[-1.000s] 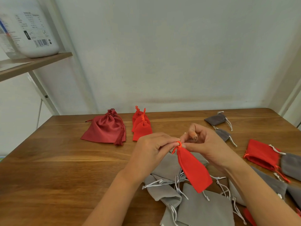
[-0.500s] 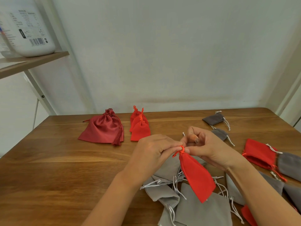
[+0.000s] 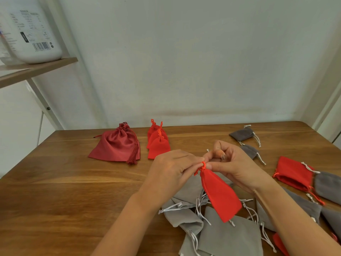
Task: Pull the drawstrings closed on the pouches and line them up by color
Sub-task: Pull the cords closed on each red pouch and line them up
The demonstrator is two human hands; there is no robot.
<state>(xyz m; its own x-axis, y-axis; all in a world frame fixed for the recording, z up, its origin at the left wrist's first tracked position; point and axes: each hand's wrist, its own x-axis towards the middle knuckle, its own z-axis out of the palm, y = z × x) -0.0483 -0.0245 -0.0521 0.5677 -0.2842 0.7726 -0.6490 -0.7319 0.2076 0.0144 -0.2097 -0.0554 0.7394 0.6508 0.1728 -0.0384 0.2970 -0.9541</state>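
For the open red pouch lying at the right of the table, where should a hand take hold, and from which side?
Judging by its pose, grip the open red pouch at its mouth end, the edge toward the person where the red cord trails out. It lies flat, and a grey pouch crowds its right side, so come from above and from the left.

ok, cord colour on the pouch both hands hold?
Orange-red, matching the pouch; head view.

Cinched red pouch (image 3: 219, 194), hanging above grey pouches (image 3: 228, 237)
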